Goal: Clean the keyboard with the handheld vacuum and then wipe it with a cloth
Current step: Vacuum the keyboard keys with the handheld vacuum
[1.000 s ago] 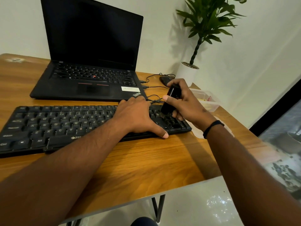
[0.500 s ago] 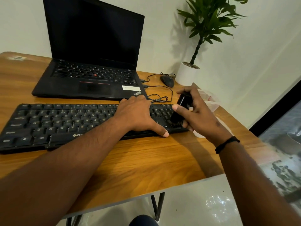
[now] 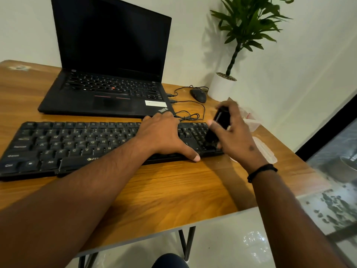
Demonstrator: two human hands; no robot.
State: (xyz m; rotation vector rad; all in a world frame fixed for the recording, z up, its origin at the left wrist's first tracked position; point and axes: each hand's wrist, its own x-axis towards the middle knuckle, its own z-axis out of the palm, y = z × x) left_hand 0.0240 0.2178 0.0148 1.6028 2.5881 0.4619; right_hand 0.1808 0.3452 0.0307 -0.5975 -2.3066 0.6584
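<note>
Pale walls close off the corner behind a wooden desk (image 3: 164,190), and the single head view looks down across it. On that desk lies the long black full-size keyboard (image 3: 77,144), its far edge just beside an open black laptop (image 3: 108,89) with a dark screen. A black wired mouse (image 3: 198,95) and a green plant in a white pot (image 3: 222,88) stand further back on the right.

The left hand (image 3: 164,136) lies flat on the keyboard's right half, fingers straight and slightly apart, thumb reaching over the near edge to the wood. The right hand (image 3: 237,136) grips the small black handheld vacuum (image 3: 217,128), fingers and thumb curled round its body; it stands tilted, lower end down on the keys at the keyboard's right end. Motion blur hides exactly which keys the nozzle touches.

Just right of the keyboard, partly behind the right hand, lies something pale and crumpled (image 3: 264,149), possibly the cloth, though I cannot be sure.

To my judgement the vacuuming step is under way at the right end. Doing it well would call for keeping the left palm's pressure steady so the board cannot slide, holding the nozzle close between key rows, and working in slow overlapping passes towards the left. The thin cable (image 3: 190,118) looped behind the keyboard could snag, so the vacuum is best kept clear of it.
</note>
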